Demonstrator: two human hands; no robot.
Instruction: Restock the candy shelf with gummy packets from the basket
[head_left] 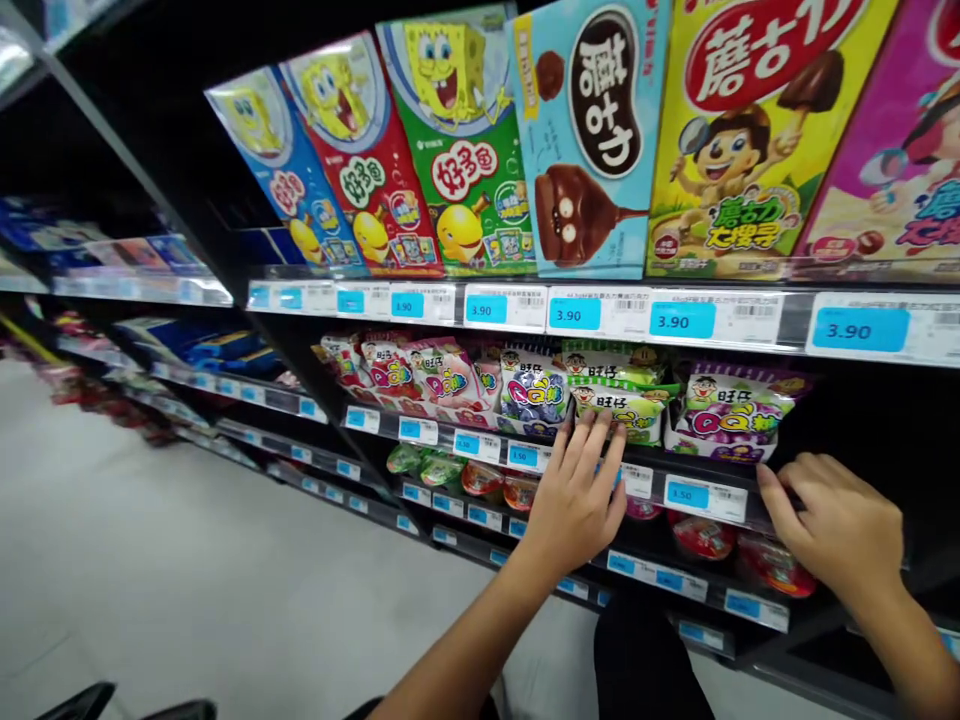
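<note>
My left hand (579, 490) reaches to the middle shelf with its fingers stretched out. Its fingertips lie against the lower front of a green gummy candy bag (619, 408), over the shelf edge. Just left of those fingers stands a gummy candy bag with dark blue berries (534, 388). My right hand (844, 520) is at the same shelf's front edge, fingers loosely bent and thumb apart, with nothing visible in it. Nearest to it is a purple gummy candy bag (731, 410) in an open display box. A second green bag (604, 360) shows partly behind the front one.
Above stand upright snack boxes, among them a light blue box (589, 140) and a yellow box (765, 130). A price strip (517, 308) runs below them. Red packaged cups (701, 535) sit on the lower shelf. Pale floor (262, 560) spreads to the left.
</note>
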